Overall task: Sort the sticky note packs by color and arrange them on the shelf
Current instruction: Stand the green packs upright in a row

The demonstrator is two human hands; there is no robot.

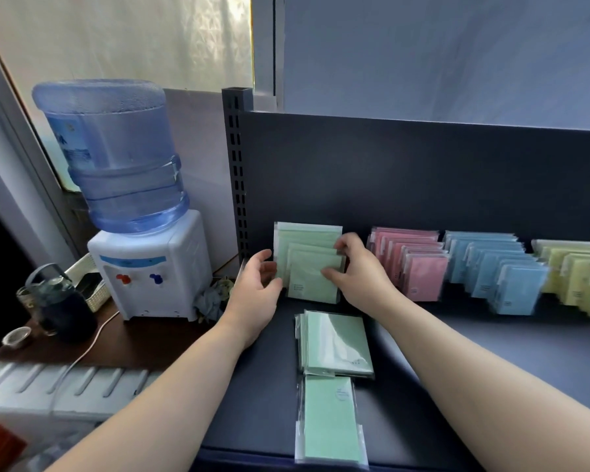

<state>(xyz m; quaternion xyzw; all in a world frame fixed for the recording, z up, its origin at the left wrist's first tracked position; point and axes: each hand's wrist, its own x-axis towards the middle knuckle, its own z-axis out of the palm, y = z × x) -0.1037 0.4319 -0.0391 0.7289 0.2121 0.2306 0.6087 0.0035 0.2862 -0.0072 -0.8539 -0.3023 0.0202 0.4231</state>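
Note:
Upright green sticky note packs [308,264] lean against the dark back panel at the left end of the shelf [491,352]. My right hand [358,270] pinches the right edge of the front green pack. At the row's left side, my left hand [257,287] is open, fingers close to the packs. A small pile of green packs [336,344] lies flat on the shelf in front. One more green pack [331,422] lies nearer the front edge. Rows of pink packs [419,267], blue packs [501,274] and yellow packs [579,277] stand to the right.
A slotted dark upright post [238,172] bounds the shelf on the left. Beyond it a water dispenser [150,260] with a blue bottle [113,155] stands on a brown table, with a dark kettle [61,308], a white basket [96,287] and a small cup [15,335].

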